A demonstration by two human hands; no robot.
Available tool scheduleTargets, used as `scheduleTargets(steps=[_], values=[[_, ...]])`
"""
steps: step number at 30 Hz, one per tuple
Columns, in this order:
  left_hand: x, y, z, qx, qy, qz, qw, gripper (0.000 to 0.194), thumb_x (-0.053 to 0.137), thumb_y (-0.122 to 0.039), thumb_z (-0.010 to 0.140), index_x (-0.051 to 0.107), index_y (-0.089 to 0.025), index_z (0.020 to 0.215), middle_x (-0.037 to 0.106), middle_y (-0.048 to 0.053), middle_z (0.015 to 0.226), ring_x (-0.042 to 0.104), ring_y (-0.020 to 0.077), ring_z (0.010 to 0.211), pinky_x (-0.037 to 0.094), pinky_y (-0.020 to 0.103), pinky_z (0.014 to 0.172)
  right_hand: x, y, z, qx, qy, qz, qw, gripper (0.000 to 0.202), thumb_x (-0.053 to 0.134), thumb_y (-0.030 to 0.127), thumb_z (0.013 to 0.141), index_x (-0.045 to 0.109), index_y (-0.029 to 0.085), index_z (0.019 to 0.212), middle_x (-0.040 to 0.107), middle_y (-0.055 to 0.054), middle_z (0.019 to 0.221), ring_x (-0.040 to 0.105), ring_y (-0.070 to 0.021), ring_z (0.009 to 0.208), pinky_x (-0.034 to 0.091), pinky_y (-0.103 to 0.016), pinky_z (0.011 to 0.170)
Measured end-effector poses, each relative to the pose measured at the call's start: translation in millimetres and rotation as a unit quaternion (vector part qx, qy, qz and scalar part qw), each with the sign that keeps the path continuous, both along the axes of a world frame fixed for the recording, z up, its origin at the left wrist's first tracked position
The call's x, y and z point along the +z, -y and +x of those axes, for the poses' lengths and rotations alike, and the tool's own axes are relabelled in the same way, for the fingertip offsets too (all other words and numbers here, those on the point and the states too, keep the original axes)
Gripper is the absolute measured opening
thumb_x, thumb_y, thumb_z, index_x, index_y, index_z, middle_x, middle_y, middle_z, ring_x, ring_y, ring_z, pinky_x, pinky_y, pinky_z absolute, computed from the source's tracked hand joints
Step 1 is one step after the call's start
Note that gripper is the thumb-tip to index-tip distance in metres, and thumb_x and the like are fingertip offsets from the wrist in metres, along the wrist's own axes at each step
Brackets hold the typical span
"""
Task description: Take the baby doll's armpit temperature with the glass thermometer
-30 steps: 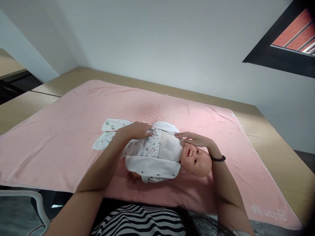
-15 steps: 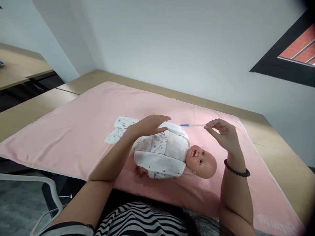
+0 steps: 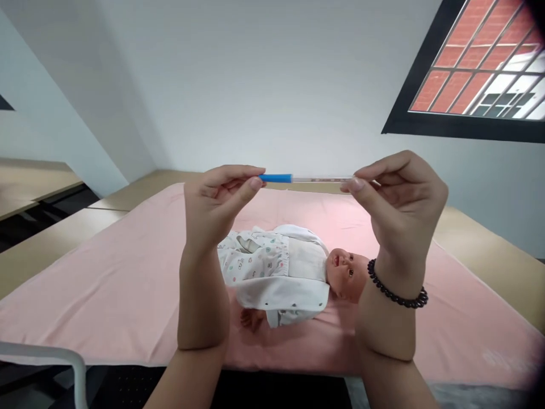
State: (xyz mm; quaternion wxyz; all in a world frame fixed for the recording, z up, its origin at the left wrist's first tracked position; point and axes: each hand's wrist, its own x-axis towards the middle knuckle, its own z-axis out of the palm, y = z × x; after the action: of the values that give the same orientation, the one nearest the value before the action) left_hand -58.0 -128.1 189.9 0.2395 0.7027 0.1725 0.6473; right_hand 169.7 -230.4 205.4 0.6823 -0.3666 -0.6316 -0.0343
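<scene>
Between my two hands a thin glass thermometer [image 3: 317, 180] with a blue end is held level, raised in front of me. My left hand [image 3: 221, 199] pinches the blue end between thumb and fingertips. The clear end sits between the thumb and fingers of my right hand [image 3: 400, 199], which has a dark beaded bracelet on its wrist. Below and beyond them a baby doll [image 3: 304, 258] lies on its back, head to the right. It wears a white top opened at the front and patterned trousers. My left forearm hides its feet; my right wrist covers part of its head.
A pink blanket [image 3: 140, 267] lies under the doll, spread over a wooden table [image 3: 481, 238]. A white wall stands behind, with a barred window [image 3: 477, 74] at upper right. A white curved rail [image 3: 63, 355] is at lower left.
Both hands have risen with the thermometer. My left hand, open over the doll before, now grips the blue end. The view has tilted upward, showing more of the window.
</scene>
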Motion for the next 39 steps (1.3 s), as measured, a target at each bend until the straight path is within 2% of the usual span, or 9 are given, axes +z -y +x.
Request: scheduleTargets(steps=[7,11,14,21,27,31,34,39], values=[[4.2,25.1,-31.1,0.054,0.039,0.062,0.996,0.015,0.083,-0.026,0.083,0.083,-0.033,0.096,0.079,-0.003,0.086,0.076,0.0167,0.083,0.066,0.033,0.077,-9.1,-4.9,-26.9,0.106,-0.054,0.029,0.992,0.010,0.078,0.023,0.090,0.068,0.022,0.092,0.069,0.003,0.079,0.071,-0.0142,0.076,0.064,-0.030,0.071],[5.3,26.2,-37.0,0.052,0.052,0.087,0.994,0.010,0.083,-0.034,0.083,0.082,-0.037,0.093,0.079,-0.005,0.086,0.076,0.0189,0.078,0.066,0.039,0.073,-13.2,-6.8,-32.6,0.144,-0.069,0.022,0.987,0.009,0.079,0.027,0.090,0.071,0.024,0.091,0.068,0.004,0.077,0.070,-0.0131,0.071,0.064,-0.029,0.070],[5.7,22.1,-35.6,0.041,0.055,0.094,0.993,0.004,0.082,-0.040,0.084,0.082,-0.036,0.086,0.078,-0.004,0.082,0.074,0.0177,0.071,0.065,0.039,0.069,-12.8,-8.1,-36.5,0.142,-0.099,0.031,0.984,0.009,0.078,0.029,0.091,0.071,0.025,0.087,0.067,0.004,0.075,0.069,-0.0119,0.069,0.064,-0.028,0.070],[4.8,24.0,-37.1,0.016,0.051,0.067,0.996,0.021,0.079,-0.051,0.085,0.076,-0.032,0.076,0.072,-0.004,0.068,0.075,0.0193,0.072,0.060,0.038,0.064,-13.6,-11.4,-42.5,0.125,-0.108,0.043,0.985,0.021,0.078,0.036,0.091,0.069,0.024,0.078,0.064,0.004,0.065,0.065,-0.0114,0.059,0.061,-0.028,0.064],[4.4,26.9,-37.3,0.030,0.047,0.069,0.996,0.016,0.077,-0.045,0.089,0.077,-0.032,0.079,0.073,-0.004,0.070,0.074,0.0179,0.072,0.059,0.038,0.066,-13.8,-11.7,-45.3,0.097,-0.113,0.059,0.987,0.023,0.079,0.037,0.091,0.067,0.024,0.076,0.066,0.005,0.067,0.064,-0.0106,0.058,0.059,-0.027,0.060],[5.3,25.3,-35.8,0.034,0.049,0.083,0.995,0.009,0.081,-0.043,0.085,0.080,-0.033,0.086,0.076,-0.004,0.076,0.073,0.0181,0.073,0.061,0.039,0.070,-11.9,-8.9,-48.2,0.114,-0.100,0.089,0.984,0.009,0.080,0.023,0.089,0.073,0.025,0.084,0.069,0.005,0.072,0.069,-0.0117,0.065,0.062,-0.027,0.063],[6.1,23.8,-34.8,0.025,0.052,0.088,0.994,0.009,0.082,-0.040,0.084,0.081,-0.033,0.089,0.077,-0.002,0.082,0.074,0.0189,0.077,0.064,0.039,0.074,-11.8,-7.5,-50.2,0.129,-0.093,0.121,0.980,0.012,0.078,0.013,0.088,0.076,0.025,0.086,0.071,0.004,0.075,0.071,-0.0135,0.068,0.064,-0.029,0.065],[5.5,21.4,-35.5,0.024,0.059,0.104,0.993,0.007,0.081,-0.030,0.087,0.083,-0.033,0.093,0.078,0.000,0.087,0.074,0.0171,0.077,0.066,0.037,0.075,-14.7,-8.6,-49.6,0.083,-0.085,0.111,0.987,0.013,0.080,0.016,0.088,0.077,0.029,0.088,0.072,0.004,0.076,0.072,-0.0160,0.071,0.065,-0.032,0.070]])
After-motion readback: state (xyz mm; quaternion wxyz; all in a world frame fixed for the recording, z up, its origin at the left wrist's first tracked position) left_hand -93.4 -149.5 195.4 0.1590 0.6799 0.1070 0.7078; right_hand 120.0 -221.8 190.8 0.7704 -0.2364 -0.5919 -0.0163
